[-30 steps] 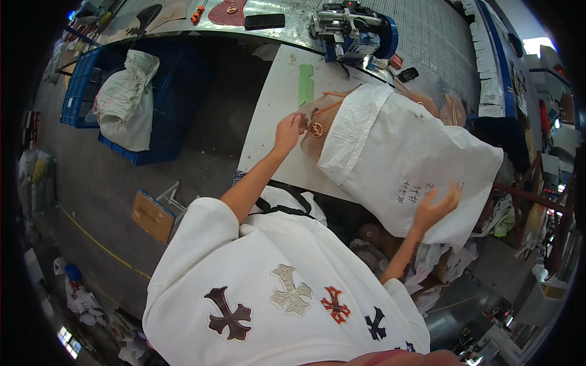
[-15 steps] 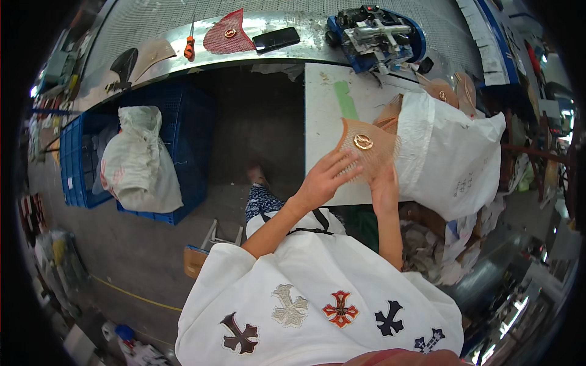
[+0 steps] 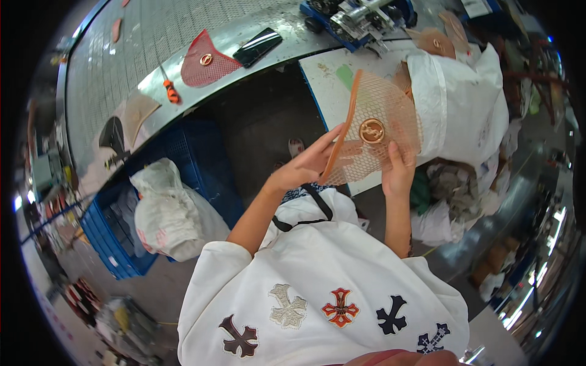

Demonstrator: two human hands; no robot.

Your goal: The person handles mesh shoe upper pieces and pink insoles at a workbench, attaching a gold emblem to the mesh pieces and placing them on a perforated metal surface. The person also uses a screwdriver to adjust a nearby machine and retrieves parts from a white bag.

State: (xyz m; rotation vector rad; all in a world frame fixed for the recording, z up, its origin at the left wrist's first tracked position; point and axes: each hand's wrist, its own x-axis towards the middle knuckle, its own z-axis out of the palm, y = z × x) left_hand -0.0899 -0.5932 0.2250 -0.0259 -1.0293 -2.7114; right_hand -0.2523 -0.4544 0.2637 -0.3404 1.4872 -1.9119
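Observation:
A tan mesh piece [image 3: 390, 104] with an orange edge strip and a round gold-coloured emblem [image 3: 372, 130] is held up in front of me. My right hand [image 3: 400, 171] grips its lower right part, thumb on the front and fingers behind the mesh. Stretched out at the orange edge, my left hand [image 3: 308, 161] has some fingers showing through the mesh. Just right of the piece, a white woven sack [image 3: 458, 110] lies on the white board [image 3: 317, 79]. Similar tan pieces [image 3: 436, 43] show behind the sack.
A red mesh piece [image 3: 204, 64], black phone [image 3: 258, 47], orange-handled screwdriver [image 3: 171, 91] and tan piece [image 3: 137, 116] lie on the metal bench. A blue-based machine [image 3: 360, 24] stands at the back. Blue crates [image 3: 116, 238] with a whitish sack [image 3: 174, 207] stand at left.
The mesh piece has come nearer and turned, its orange edge now facing left. My left hand has shifted from the mesh face to that edge. The whole view has swung round.

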